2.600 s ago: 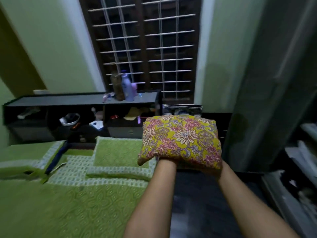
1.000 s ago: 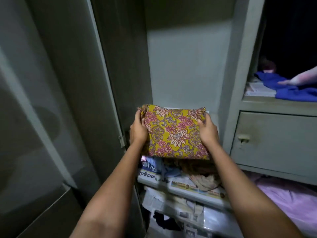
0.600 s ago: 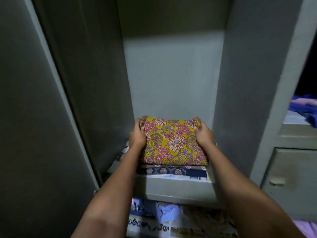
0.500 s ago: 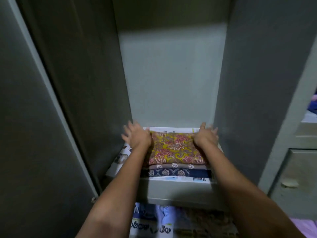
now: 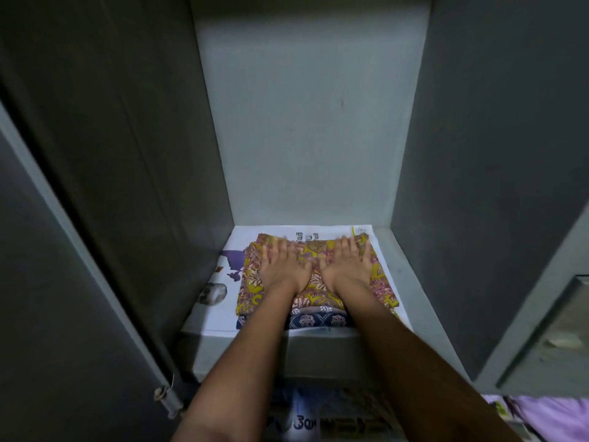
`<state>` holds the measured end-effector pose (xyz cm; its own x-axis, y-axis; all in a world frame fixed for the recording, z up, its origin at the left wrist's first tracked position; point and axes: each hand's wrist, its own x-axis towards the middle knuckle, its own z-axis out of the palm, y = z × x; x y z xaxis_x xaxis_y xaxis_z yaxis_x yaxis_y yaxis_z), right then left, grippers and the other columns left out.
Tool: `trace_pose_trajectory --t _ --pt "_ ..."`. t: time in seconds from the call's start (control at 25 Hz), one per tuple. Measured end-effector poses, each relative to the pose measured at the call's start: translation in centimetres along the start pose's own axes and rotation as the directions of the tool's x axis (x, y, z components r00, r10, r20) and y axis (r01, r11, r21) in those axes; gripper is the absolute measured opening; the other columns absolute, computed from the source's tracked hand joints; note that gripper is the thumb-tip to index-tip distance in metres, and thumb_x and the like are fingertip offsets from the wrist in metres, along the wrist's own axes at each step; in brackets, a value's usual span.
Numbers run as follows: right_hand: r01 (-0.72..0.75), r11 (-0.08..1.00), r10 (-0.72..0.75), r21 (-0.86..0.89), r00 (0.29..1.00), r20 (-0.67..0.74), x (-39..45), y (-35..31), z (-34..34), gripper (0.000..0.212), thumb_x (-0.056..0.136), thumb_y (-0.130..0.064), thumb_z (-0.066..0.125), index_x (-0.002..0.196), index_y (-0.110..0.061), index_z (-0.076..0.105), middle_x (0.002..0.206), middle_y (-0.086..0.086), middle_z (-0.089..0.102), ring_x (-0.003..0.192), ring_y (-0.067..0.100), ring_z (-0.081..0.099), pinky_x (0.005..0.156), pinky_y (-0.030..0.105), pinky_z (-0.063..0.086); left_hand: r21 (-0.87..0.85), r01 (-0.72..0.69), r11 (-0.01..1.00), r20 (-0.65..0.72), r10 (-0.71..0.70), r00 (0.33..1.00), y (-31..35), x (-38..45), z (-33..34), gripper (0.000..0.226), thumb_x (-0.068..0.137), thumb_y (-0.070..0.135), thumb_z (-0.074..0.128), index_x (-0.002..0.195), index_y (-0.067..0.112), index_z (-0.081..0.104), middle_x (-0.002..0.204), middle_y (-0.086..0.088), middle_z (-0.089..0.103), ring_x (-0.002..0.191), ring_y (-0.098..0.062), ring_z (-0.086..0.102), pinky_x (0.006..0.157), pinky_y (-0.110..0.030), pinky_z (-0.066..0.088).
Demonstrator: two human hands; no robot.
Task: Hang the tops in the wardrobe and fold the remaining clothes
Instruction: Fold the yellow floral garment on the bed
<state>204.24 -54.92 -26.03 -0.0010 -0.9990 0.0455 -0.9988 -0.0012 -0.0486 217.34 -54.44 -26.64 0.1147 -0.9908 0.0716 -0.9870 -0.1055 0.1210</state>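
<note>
Pressing flat on the yellow cloth (image 5: 381, 283), the fingers (image 5: 347, 247) of both hands lie straight and spread, released, grasping nothing. The left hand (image 5: 282, 266) covers the cloth's left half; the right hand (image 5: 347, 264) covers the right half. The two hands sit side by side, thumbs near each other at the cloth's centre. Fingertips are blurred, so their exact edges cannot be told.

The yellow cloth is folded, floral in pink and white, and lies on top of a small stack. Beneath it a brown cloth (image 5: 314, 302) shows a thin front edge, and under that a navy cloth (image 5: 318, 320) with pale medallions shows at the front of the stack. The stack rests on newspaper (image 5: 223, 282) that lines the shelf (image 5: 322, 355). The paper shows beyond the stack on the left, at the back and along the right.

The shelf sits inside the grey wardrobe (image 5: 312, 129), between its two side walls. The wardrobe door (image 5: 57, 282) stands open at left. Both forearms reach in over the shelf's front lip. Below the shelf, more printed newspaper (image 5: 334, 422) is visible. A purple cloth (image 5: 554, 416) shows at the lower right corner.
</note>
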Motion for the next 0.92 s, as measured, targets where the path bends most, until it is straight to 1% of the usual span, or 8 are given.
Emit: trace_pose_trajectory --t 0.12,0.28,0.48,0.56,0.64,0.72,0.8,0.92 --pt "-0.123 0.992 0.123 0.006 0.992 0.019 0.3 0.2 0.0 0.086 0.090 -0.068 0.001 0.150 -0.008 -0.010 0.158 0.008 -0.017 0.145 0.025 -0.017 0.115 0.049 -0.009 -0.063 0.124 0.990 0.017 -0.123 0.992 -0.5 -0.1 -0.4 0.099 0.083 0.079 0.017 0.150 0.013 -0.015 0.155 -0.004 -0.025 0.143 -0.025 -0.024 0.117 -0.040 -0.012" --pt "-0.256 0.946 0.250 0.197 0.967 0.056 -0.7 1.0 0.0 0.094 0.088 -0.074 0.009 0.150 -0.008 -0.014 0.159 0.009 -0.014 0.146 0.033 0.000 0.117 0.049 0.013 -0.178 0.208 0.962 0.057 -0.201 0.978 -1.0 -0.7 -0.7 0.124 0.069 0.092 0.020 0.146 0.005 -0.022 0.155 -0.012 -0.025 0.145 -0.027 -0.018 0.120 -0.039 -0.005" --pt "-0.222 0.940 0.210 0.258 0.975 0.071 -3.5 4.3 -0.2 0.086 0.090 -0.071 0.012 0.152 -0.014 -0.011 0.159 0.013 0.004 0.147 0.029 0.006 0.116 0.049 0.000 -0.226 0.170 0.959 0.056 -0.161 0.985 -4.3 -2.7 -1.4 0.101 0.082 0.081 0.015 0.150 0.011 -0.014 0.159 -0.006 -0.014 0.146 -0.024 -0.013 0.117 -0.046 -0.007" --pt "-0.256 0.939 0.233 0.232 0.965 0.123 -5.1 5.8 -1.3 0.087 0.091 -0.070 0.011 0.153 -0.011 -0.002 0.159 0.012 0.007 0.147 0.027 0.004 0.115 0.051 -0.007 -0.267 0.157 0.951 -0.073 -0.183 0.981 -5.5 -5.1 -3.0 0.088 0.091 0.069 0.019 0.152 0.008 0.000 0.160 -0.011 0.001 0.147 -0.028 -0.005 0.119 -0.047 -0.002" --pt "-0.270 0.891 0.238 0.365 0.963 0.131 -7.0 6.6 -3.5 0.084 0.094 -0.066 0.015 0.152 -0.005 0.010 0.159 0.012 0.012 0.147 0.026 0.007 0.115 0.051 -0.004 -0.389 0.014 0.921 -0.248 -0.119 0.962 -4.8 -7.9 -5.2 0.075 0.097 0.057 0.028 0.152 0.007 0.015 0.158 -0.012 0.014 0.147 -0.029 0.006 0.119 -0.043 0.003" --pt "-0.222 0.745 0.191 0.629 0.975 0.117 -9.5 7.0 -6.0 0.079 0.097 -0.060 0.024 0.149 -0.001 0.019 0.156 0.016 0.020 0.145 0.029 0.017 0.117 0.043 0.011 -0.654 -0.084 0.752 -0.212 -0.076 0.974 -3.1 -10.8 -7.5 0.070 0.097 0.054 0.036 0.151 0.012 0.022 0.157 -0.009 0.020 0.146 -0.026 0.014 0.119 -0.041 0.009" --pt "-0.122 0.593 0.091 0.796 0.992 0.085 -13.1 7.6 -8.6 0.072 0.099 -0.054 0.030 0.146 0.000 0.028 0.152 0.017 0.031 0.139 0.029 0.031 0.112 0.035 0.023 -0.870 -0.007 0.493 -0.071 -0.110 0.991 -2.8 -11.1 -7.6 0.087 0.083 0.075 0.041 0.146 0.016 0.035 0.152 -0.008 0.034 0.142 -0.026 0.029 0.117 -0.045 0.021" --pt "-0.045 0.412 -0.048 0.910 0.996 0.071 -21.1 9.0 -10.8 0.058 0.102 -0.042 0.033 0.144 -0.002 0.033 0.150 0.006 0.033 0.138 0.021 0.033 0.112 0.031 0.023 -0.974 0.053 0.220 0.030 -0.108 0.994 -1.9 -13.6 -5.4 0.098 0.065 0.086 0.049 0.135 0.018 0.051 0.141 -0.005 0.051 0.131 -0.023 0.046 0.113 -0.046 0.032"
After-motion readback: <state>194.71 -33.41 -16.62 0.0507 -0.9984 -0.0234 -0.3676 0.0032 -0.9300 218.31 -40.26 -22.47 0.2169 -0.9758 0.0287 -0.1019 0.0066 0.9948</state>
